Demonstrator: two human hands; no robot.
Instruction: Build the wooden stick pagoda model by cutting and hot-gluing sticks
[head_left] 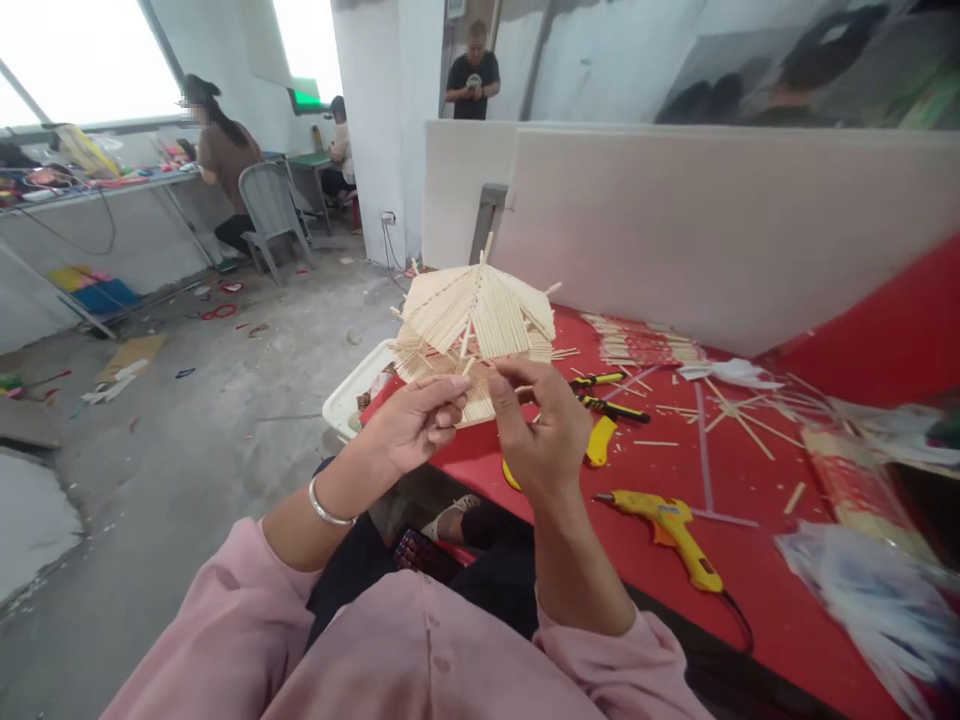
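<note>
A fan-shaped roof made of thin pale wooden sticks point(480, 315) is held up in front of me, above the edge of the red table point(675, 560). My left hand point(416, 425) pinches its lower left edge with fingertips and thumb. My right hand point(544, 430) grips its lower middle edge, thumb on the near face. A silver bangle sits on my left wrist. Pink sleeves cover both forearms.
On the red table lie a yellow glue gun point(671, 530), yellow-handled cutters point(604, 405), loose sticks point(739, 415), a clear ruler point(705, 450) and plastic wrap point(877, 590). A white tray point(352, 395) sits at the table's left corner. People work at benches far left; one stands behind the white partition.
</note>
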